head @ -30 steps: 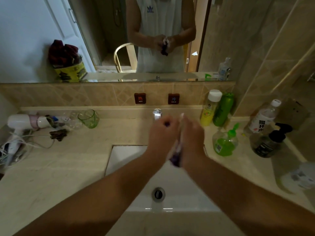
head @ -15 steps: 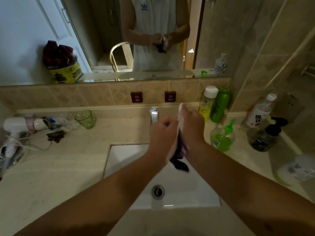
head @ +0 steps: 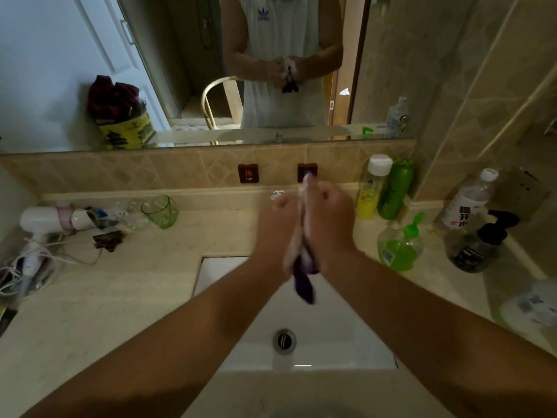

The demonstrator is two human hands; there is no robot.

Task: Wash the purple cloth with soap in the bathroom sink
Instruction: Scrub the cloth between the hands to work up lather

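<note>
**Both hands clamped on the cloth above the basin**

Clenched between my two hands is the purple cloth [head: 303, 279], held up over the white sink [head: 337, 324]. My left hand [head: 278, 229] has its fingers curled round one side of it, and my right hand [head: 328, 220] closes on the other, knuckles up, so the two fists press together with the fabric squeezed between them. Pale lather shows along the seam where my hands meet. A dark purple tail of cloth hangs free below my wrists, dangling above the basin without touching it, and it is blurred. The drain [head: 284, 340] sits lower in the basin, nearer to me than the cloth.

Just behind my left hand, the chrome tap [head: 276, 195] peeks out at the back edge of the counter [head: 126, 285]. To my right stand a yellow bottle [head: 371, 191] and a green bottle [head: 395, 190], touching side by side, with a round green soap dispenser [head: 399, 247] in front of them and a dark pump bottle [head: 479, 242] further right. On my left lie a green glass [head: 159, 211] and a white hair dryer [head: 51, 220] with its cord tangled. In the mirror [head: 75, 55] my hands appear with the cloth between them.
</note>
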